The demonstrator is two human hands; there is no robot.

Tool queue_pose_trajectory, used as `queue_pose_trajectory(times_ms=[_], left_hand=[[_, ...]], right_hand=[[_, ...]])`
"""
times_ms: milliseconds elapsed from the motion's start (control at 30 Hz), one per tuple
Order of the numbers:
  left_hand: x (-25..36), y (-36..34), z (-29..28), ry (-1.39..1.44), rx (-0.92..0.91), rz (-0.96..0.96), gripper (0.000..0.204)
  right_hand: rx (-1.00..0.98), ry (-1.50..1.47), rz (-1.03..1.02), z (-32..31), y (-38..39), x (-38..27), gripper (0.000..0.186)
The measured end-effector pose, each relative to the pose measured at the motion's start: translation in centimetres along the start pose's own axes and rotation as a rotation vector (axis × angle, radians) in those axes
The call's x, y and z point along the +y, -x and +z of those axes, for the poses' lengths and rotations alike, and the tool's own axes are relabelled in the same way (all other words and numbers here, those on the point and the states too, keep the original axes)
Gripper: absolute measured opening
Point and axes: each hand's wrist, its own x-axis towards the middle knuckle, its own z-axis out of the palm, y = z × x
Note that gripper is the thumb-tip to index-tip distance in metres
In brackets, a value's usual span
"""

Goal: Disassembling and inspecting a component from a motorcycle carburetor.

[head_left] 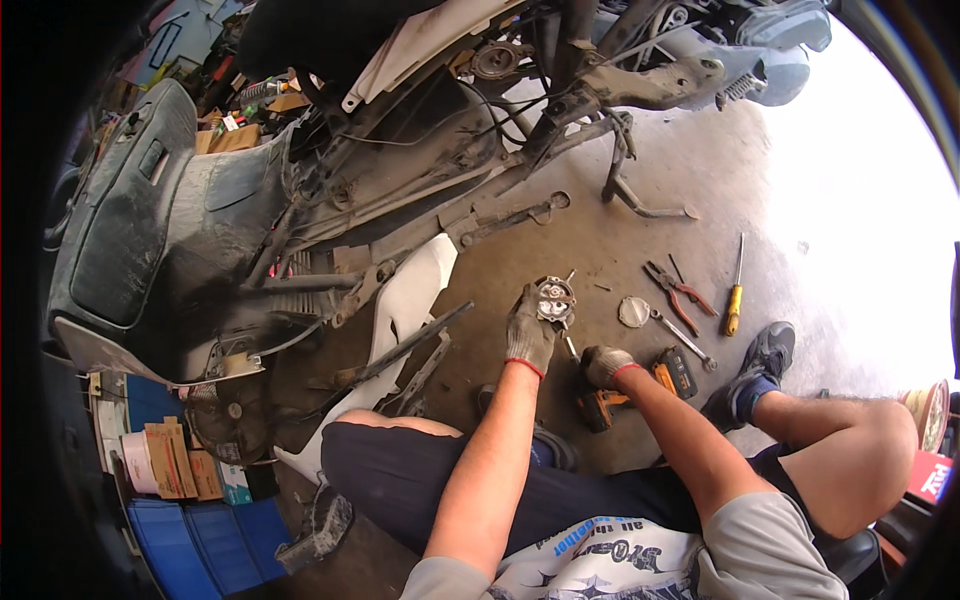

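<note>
My left hand (530, 328), in a grey glove with a red cuff, grips a round metal housing (555, 297) with bolt lugs round its rim. My gloved right hand (606, 363) is closed on a tool (571, 348) whose silver shaft points up toward the housing's lower side. An orange and black power drill (603, 408) lies on the floor beneath my right hand. To the right are a round pale metal cover (632, 311), a combination wrench (683, 338), red-handled pliers (683, 300) and a yellow-handled screwdriver (734, 308).
A partly stripped scooter (170, 220) spans the upper left, its stand (620, 185) on the concrete floor (740, 170). A white body panel (395, 310) lies left of my hands. Cardboard boxes (168, 462) and blue bins (170, 540) are at lower left. My shoe (760, 350) rests at right.
</note>
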Motion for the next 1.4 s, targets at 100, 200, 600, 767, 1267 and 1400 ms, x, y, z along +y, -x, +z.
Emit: queue_pose_trajectory(times_ms=[100, 200, 600, 767, 1267, 1400], left_hand=[[0.1, 0.2, 0.0, -0.011, 0.023, 0.005, 0.035], [0.1, 0.0, 0.2, 0.0, 0.033, 0.013, 0.035], [0.3, 0.4, 0.7, -0.019, 0.036, 0.007, 0.037], [0.2, 0.2, 0.2, -0.01, 0.029, 0.018, 0.038], [0.0, 0.0, 0.1, 0.015, 0.008, 0.014, 0.038], [0.0, 0.1, 0.4, 0.005, 0.015, 0.014, 0.038]], right_hand=[[-0.004, -0.008, -0.012, -0.3, 0.4, -0.5, 0.036], [0.002, -0.008, -0.003, -0.4, 0.3, -0.5, 0.036], [0.012, 0.008, -0.026, -0.2, 0.1, -0.1, 0.037], [0.006, 0.015, -0.027, -0.3, 0.2, -0.5, 0.037], [-0.002, 0.013, -0.004, -0.4, 0.3, -0.7, 0.035], [-0.003, 0.014, -0.001, -0.6, 0.5, -0.6, 0.035]])
